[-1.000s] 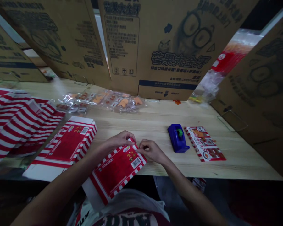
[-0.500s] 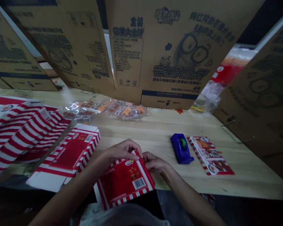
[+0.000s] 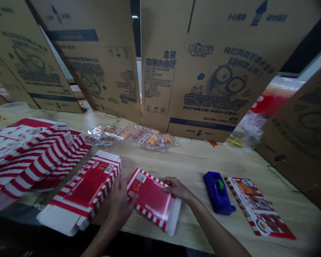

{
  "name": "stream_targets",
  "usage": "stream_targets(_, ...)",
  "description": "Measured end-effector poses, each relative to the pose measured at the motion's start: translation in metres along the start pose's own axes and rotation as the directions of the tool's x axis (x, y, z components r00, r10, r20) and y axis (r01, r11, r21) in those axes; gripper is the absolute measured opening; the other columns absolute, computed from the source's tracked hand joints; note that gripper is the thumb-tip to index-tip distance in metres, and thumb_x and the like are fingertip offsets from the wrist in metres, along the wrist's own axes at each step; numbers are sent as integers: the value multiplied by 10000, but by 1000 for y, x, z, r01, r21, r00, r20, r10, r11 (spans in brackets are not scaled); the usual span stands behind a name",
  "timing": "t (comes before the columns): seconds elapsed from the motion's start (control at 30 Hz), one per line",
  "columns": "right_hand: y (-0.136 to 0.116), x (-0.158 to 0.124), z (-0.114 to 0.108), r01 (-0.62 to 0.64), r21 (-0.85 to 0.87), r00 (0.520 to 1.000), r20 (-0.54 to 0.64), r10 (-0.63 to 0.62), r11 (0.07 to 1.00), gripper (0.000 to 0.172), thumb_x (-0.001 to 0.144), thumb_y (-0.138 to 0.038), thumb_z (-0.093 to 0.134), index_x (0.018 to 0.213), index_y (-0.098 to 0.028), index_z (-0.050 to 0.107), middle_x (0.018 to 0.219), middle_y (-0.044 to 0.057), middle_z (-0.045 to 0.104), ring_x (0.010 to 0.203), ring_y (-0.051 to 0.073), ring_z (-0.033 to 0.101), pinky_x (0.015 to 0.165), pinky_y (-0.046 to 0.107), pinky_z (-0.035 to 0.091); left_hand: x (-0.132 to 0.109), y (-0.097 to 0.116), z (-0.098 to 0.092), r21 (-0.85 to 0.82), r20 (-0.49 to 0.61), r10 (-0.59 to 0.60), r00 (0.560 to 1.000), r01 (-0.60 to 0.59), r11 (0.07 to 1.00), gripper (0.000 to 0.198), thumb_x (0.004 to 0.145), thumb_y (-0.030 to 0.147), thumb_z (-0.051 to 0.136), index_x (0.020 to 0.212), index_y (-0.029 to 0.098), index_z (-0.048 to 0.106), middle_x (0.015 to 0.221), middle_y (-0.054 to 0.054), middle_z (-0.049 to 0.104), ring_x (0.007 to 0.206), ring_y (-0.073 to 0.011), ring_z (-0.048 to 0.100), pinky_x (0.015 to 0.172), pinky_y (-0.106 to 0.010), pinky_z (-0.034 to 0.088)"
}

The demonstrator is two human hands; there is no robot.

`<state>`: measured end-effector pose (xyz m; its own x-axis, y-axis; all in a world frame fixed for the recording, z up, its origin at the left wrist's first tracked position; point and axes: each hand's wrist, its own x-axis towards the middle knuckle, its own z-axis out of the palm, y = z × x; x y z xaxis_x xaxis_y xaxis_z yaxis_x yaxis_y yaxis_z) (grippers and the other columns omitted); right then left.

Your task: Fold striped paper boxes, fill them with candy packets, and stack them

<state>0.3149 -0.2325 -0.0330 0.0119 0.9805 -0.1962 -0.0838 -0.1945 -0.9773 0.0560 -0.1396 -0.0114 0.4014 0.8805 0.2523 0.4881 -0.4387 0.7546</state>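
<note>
My right hand (image 3: 178, 189) grips the upper right side of a red-and-white striped carton (image 3: 153, 196), thumb on its red printed face. The carton lies at the table's front, with a barcode at its upper left and a white flap sticking out at its right end. My left hand (image 3: 122, 201), smeared by motion, is at the carton's left edge with thumb and fingers apart; whether the thumb touches the carton I cannot tell. Left of that hand lies another striped carton (image 3: 89, 187), white flaps extended at its near end.
A blue tape dispenser (image 3: 217, 194) with green tape and a flat printed carton (image 3: 259, 210) lie at right. Clear bags of orange pieces (image 3: 152, 140) lie along the back. Tall cardboard boxes (image 3: 203, 82) wall the far side. Striped cartons (image 3: 42, 153) are piled at left.
The carton has moved from over the table's edge onto the table and been turned around, its barcode now at the far left. My left hand has let go of it and moved left.
</note>
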Motion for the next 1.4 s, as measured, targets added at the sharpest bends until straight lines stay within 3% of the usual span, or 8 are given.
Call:
stream_targets(0.07, 0, 25, -3, -20, -122, 999, 40, 25, 992, 272, 575, -297, 791, 799, -157, 724, 752, 5, 704, 679, 174, 609, 650, 278, 482, -6, 7, -3, 277, 297, 150, 943, -235, 932, 764, 600, 398, 754, 1294, 163, 534, 1472, -233, 394, 1404, -433, 254, 1113, -619, 203)
stream_targets(0.13, -4, 56, -3, -15, -174, 1000, 25, 19, 985, 223, 525, -228, 788, 724, -149, 726, 678, -2, 677, 642, 166, 585, 643, 277, 480, -4, 15, 2, 320, 635, 139, 760, -423, 848, 1068, 503, 504, 803, 1433, 178, 392, 1546, -249, 236, 1433, -455, 130, 1112, -658, 137)
stream_targets(0.27, -17, 123, 14, 68, -90, 983, -163, -82, 994, 486, 605, -263, 727, 1086, -208, 682, 916, 18, 670, 795, 165, 608, 733, 275, 488, 17, 10, 28, 260, 819, 107, 563, -531, 806, 1333, 399, 691, 775, 1506, 183, 235, 1567, -269, 32, 1422, -490, -28, 1062, -736, 8)
stream_targets(0.57, -27, 215, 62, 207, 283, 807, -590, 0, 936, 701, 673, -309, 588, 1361, -301, 451, 1114, 41, 626, 937, 164, 600, 726, 255, 495, 23, -20, 56, 246, 822, 115, 558, -530, 811, 1403, 389, 693, 768, 1530, 208, 112, 1577, -247, 50, 1419, -497, 96, 1081, -715, 0)
stream_targets(0.83, -7, 129, 5, 302, 181, 610, -791, -43, 936, 513, 551, -510, 666, 953, -192, 641, 921, 70, 670, 800, 203, 614, 620, 281, 491, 13, -4, 51, 292, 771, 149, 620, -551, 782, 1319, 404, 643, 751, 1497, 108, 243, 1529, -292, 234, 1414, -472, 165, 1112, -665, -16)
stream_targets(1.1, -35, 48, -76, 316, 9, 328, -939, -100, 949, 426, 569, -497, 679, 695, -240, 364, 577, -81, 438, 531, 118, 478, 505, 228, 408, 7, 17, 36, 333, 672, 204, 712, -536, 776, 1146, 468, 511, 767, 1455, 130, 326, 1376, -237, 435, 1280, -418, 374, 1121, -610, 116)
stream_targets(1.23, -48, 8, -75, 276, -67, 388, -905, -175, 959, 496, 540, -397, 776, 885, -237, 456, 698, -70, 525, 533, 107, 493, 470, 204, 383, 10, 14, 31, 397, 627, 172, 760, -501, 769, 1119, 504, 550, 745, 1449, 120, 326, 1331, -234, 471, 1243, -407, 402, 1106, -593, 161)
stream_targets(1.4, -34, -31, -57, 13, -428, 683, -656, -321, 904, 564, 657, -318, 728, 1165, -220, 504, 805, -24, 587, 605, 132, 529, 536, 230, 413, 15, 14, 27, 480, 522, 182, 833, -463, 745, 1089, 535, 528, 730, 1444, 83, 327, 1317, -252, 461, 1220, -414, 412, 1076, -561, 233)
